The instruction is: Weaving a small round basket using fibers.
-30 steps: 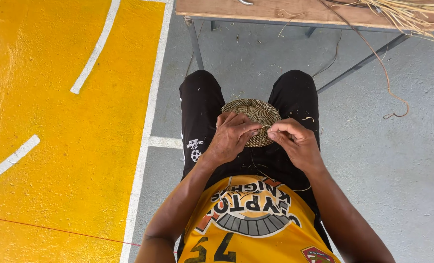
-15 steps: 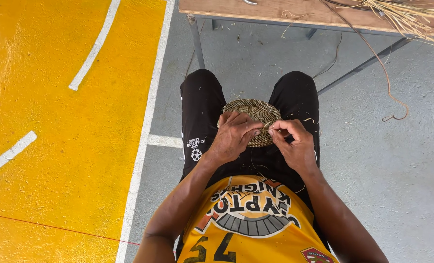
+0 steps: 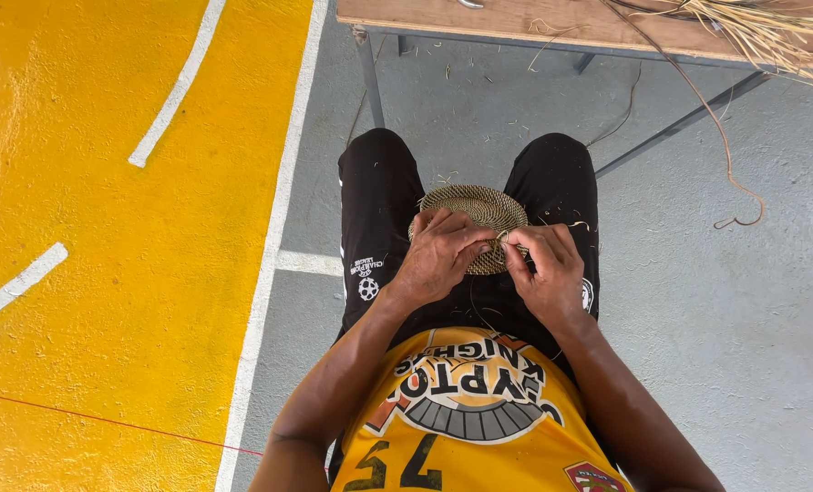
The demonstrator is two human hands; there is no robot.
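Both wrists bent inward over the lap, the left hand (image 3: 438,255) grips the round woven disc (image 3: 479,211), lying flat between the knees, while the right hand (image 3: 543,269) fingers pinch its near rim.

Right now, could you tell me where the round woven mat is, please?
In the head view, the round woven mat lies in the person's lap, between the knees, held by the left hand and the right hand.
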